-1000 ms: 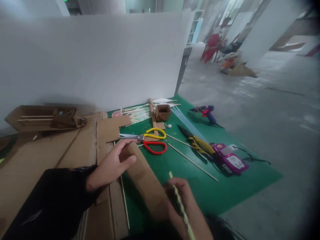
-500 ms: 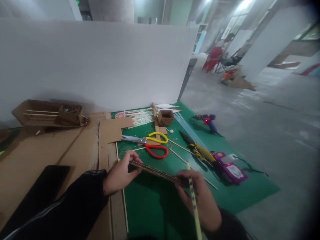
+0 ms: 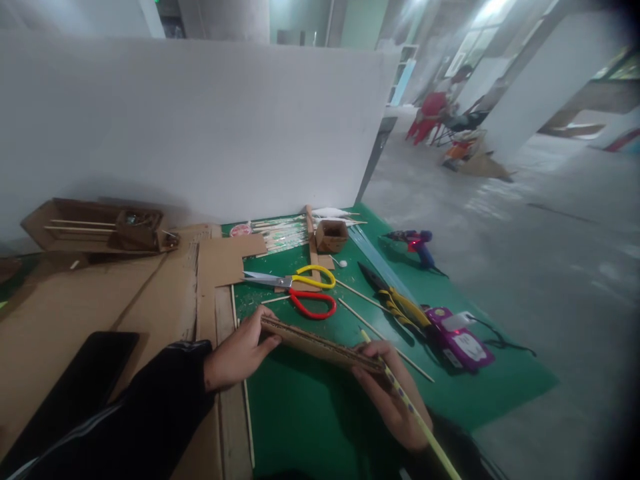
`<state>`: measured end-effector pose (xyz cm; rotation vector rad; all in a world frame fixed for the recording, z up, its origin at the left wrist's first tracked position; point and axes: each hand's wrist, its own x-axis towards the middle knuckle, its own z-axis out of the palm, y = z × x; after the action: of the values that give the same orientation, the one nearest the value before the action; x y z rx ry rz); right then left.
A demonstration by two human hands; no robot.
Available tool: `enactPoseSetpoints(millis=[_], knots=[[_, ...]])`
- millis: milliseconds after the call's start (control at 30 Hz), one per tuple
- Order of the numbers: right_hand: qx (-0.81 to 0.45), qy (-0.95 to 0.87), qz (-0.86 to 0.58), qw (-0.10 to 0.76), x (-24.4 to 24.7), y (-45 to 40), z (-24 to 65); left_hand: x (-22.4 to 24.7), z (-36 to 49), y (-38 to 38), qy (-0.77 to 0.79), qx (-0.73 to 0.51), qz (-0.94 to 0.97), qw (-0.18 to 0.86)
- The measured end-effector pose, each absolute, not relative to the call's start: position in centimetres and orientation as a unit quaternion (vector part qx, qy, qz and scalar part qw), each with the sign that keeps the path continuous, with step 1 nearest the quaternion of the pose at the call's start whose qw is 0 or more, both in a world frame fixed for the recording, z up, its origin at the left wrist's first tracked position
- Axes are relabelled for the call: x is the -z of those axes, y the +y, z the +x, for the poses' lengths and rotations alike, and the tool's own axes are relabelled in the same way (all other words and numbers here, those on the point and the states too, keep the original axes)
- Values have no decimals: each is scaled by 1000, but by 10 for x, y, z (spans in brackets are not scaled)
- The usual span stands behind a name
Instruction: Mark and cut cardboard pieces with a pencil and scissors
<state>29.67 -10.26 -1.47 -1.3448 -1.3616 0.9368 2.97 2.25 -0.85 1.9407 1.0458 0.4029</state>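
Observation:
A strip of layered cardboard is held up over the green tabletop, its corrugated edge facing up. My left hand pinches its left end between thumb and fingers. At the right end, my right hand grips the cardboard and also holds a yellow pencil with dark spots, its tip pointing up and left. Just beyond the cardboard lie scissors with one yellow and one red handle, blades pointing left. Thin wooden sticks lie beyond my right hand.
Yellow-black pliers, a purple device and a glue gun lie right. A small cardboard box stands behind the scissors. At left are a black phone, cardboard sheets and a cardboard model. A person sits far off.
The cardboard strip has tilted, so more of its broad face shows. The pencil in my right hand has swung from nearly upright to a slant, its lower end further right.

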Motion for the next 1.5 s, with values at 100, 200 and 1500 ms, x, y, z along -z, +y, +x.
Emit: enactPoseSetpoints(millis=[100,200,1500], knots=[[-330,-596,-575,454,14,-103,303,7,28,24,418,-152,781,439],[-292,-620,-591,426,13,-105,305,9,27,25,421,-152,782,435],[-324,-631,-619,337,-20,-127,271,-62,23,69,294,-83,808,503]])
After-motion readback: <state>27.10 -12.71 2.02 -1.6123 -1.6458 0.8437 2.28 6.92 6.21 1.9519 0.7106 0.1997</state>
